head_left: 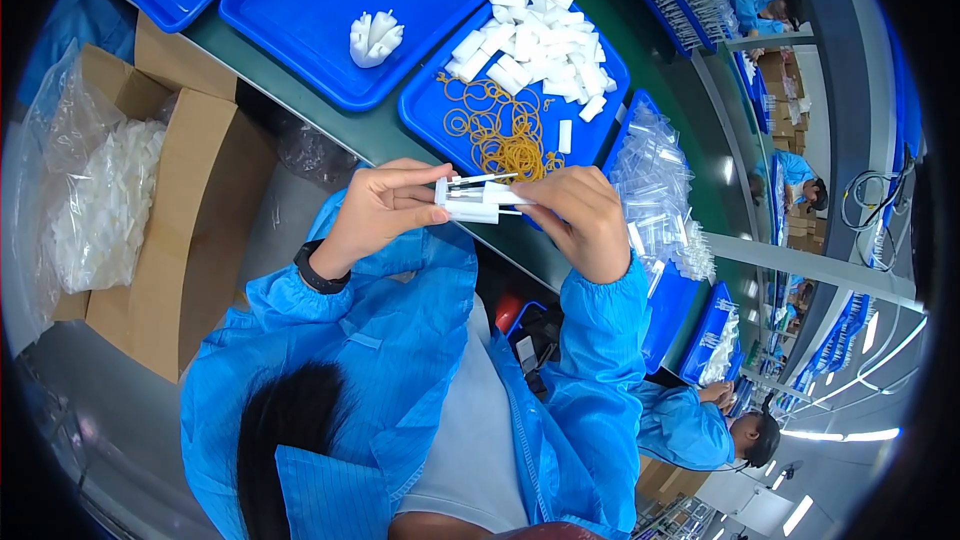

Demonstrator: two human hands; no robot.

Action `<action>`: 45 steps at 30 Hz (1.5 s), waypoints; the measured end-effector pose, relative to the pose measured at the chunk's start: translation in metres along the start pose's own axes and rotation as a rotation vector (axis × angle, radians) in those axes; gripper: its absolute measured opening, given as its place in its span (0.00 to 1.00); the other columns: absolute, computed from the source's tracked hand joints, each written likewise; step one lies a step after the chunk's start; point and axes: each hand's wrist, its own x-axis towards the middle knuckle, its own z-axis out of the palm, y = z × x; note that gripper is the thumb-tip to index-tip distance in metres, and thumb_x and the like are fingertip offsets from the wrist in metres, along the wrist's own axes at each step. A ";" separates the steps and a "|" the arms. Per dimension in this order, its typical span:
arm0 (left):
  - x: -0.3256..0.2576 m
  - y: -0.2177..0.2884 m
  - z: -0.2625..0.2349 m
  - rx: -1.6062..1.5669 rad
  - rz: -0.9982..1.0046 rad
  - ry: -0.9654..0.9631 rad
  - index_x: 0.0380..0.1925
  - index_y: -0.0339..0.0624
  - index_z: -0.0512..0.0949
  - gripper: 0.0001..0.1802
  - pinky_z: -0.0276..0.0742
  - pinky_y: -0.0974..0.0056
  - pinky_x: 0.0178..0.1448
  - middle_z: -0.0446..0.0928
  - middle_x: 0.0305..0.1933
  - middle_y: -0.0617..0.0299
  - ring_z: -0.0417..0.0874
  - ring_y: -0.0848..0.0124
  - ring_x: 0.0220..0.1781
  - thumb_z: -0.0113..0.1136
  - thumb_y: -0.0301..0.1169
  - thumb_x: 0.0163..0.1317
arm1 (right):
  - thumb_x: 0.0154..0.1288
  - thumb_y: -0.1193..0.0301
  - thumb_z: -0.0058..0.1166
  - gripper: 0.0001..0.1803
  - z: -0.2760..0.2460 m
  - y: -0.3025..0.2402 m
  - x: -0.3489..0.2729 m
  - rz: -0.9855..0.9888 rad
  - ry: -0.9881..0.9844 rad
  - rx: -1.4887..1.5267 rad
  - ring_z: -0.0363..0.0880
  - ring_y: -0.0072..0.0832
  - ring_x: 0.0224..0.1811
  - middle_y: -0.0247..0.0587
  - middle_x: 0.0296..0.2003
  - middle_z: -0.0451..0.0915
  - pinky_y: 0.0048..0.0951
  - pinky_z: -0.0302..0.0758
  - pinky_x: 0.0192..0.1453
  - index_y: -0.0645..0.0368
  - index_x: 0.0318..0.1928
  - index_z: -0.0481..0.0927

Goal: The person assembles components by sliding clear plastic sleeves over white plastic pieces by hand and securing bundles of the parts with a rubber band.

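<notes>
Glossy blue plastic tray [420,115] — matt brown cardboard box [195,200].

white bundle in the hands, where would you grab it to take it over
Probably by the bare middle of the white bundle, coming from the tray side above. It lies level between the left hand and right hand, which cover its ends, and thin pins stick out along its top, so pinch front and back faces.

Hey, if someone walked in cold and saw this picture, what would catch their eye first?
Probably the two hands, left hand and right hand, pinching a small bundle of white plastic pieces at the centre. Just beyond them a blue tray holds a tangle of yellow rubber bands and a heap of white blocks.
</notes>
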 end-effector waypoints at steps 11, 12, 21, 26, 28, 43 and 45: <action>-0.004 0.001 -0.006 -0.053 -0.099 -0.197 0.54 0.32 0.76 0.27 0.81 0.63 0.55 0.76 0.53 0.52 0.82 0.62 0.51 0.66 0.13 0.50 | 0.49 0.74 0.67 0.15 0.010 -0.001 0.000 -0.100 -0.066 0.357 0.75 0.31 0.36 0.37 0.31 0.81 0.31 0.73 0.40 0.58 0.41 0.86; -0.004 -0.001 -0.009 -0.059 -0.127 -0.211 0.54 0.33 0.76 0.27 0.81 0.64 0.55 0.76 0.52 0.52 0.82 0.62 0.51 0.66 0.13 0.50 | 0.50 0.73 0.67 0.16 0.013 -0.001 0.001 -0.114 -0.077 0.382 0.75 0.31 0.37 0.37 0.31 0.81 0.31 0.74 0.40 0.58 0.42 0.86; -0.004 -0.008 -0.007 0.065 -0.143 -0.200 0.54 0.33 0.76 0.27 0.82 0.66 0.52 0.76 0.51 0.52 0.83 0.64 0.50 0.67 0.15 0.51 | 0.58 0.72 0.62 0.11 0.022 0.008 0.001 0.047 -0.148 0.477 0.78 0.36 0.41 0.42 0.37 0.84 0.34 0.75 0.47 0.59 0.42 0.86; -0.001 -0.005 -0.006 -0.055 -0.087 -0.158 0.54 0.32 0.75 0.25 0.82 0.68 0.50 0.75 0.53 0.52 0.83 0.65 0.48 0.65 0.16 0.53 | 0.63 0.68 0.55 0.09 0.019 0.065 -0.001 0.460 0.251 -0.248 0.78 0.42 0.37 0.45 0.32 0.82 0.37 0.74 0.42 0.59 0.36 0.85; -0.003 -0.001 -0.007 -0.043 -0.181 -0.125 0.54 0.32 0.75 0.24 0.82 0.67 0.52 0.73 0.54 0.53 0.83 0.65 0.48 0.64 0.17 0.55 | 0.59 0.66 0.59 0.09 0.031 0.094 -0.013 0.495 0.201 -0.427 0.75 0.40 0.38 0.42 0.30 0.81 0.39 0.71 0.43 0.57 0.34 0.86; -0.001 -0.001 -0.003 -0.151 -0.122 -0.005 0.58 0.34 0.71 0.25 0.80 0.65 0.54 0.73 0.54 0.53 0.81 0.65 0.52 0.63 0.20 0.59 | 0.47 0.72 0.69 0.10 0.035 0.101 -0.014 0.570 0.228 -0.135 0.77 0.31 0.31 0.37 0.27 0.81 0.30 0.71 0.33 0.57 0.32 0.84; -0.001 0.001 -0.002 -0.138 -0.133 0.013 0.58 0.32 0.70 0.27 0.79 0.65 0.55 0.73 0.55 0.52 0.81 0.65 0.52 0.63 0.20 0.57 | 0.49 0.72 0.68 0.10 0.023 0.080 -0.010 0.531 0.239 -0.089 0.76 0.28 0.30 0.37 0.27 0.81 0.28 0.70 0.33 0.58 0.34 0.84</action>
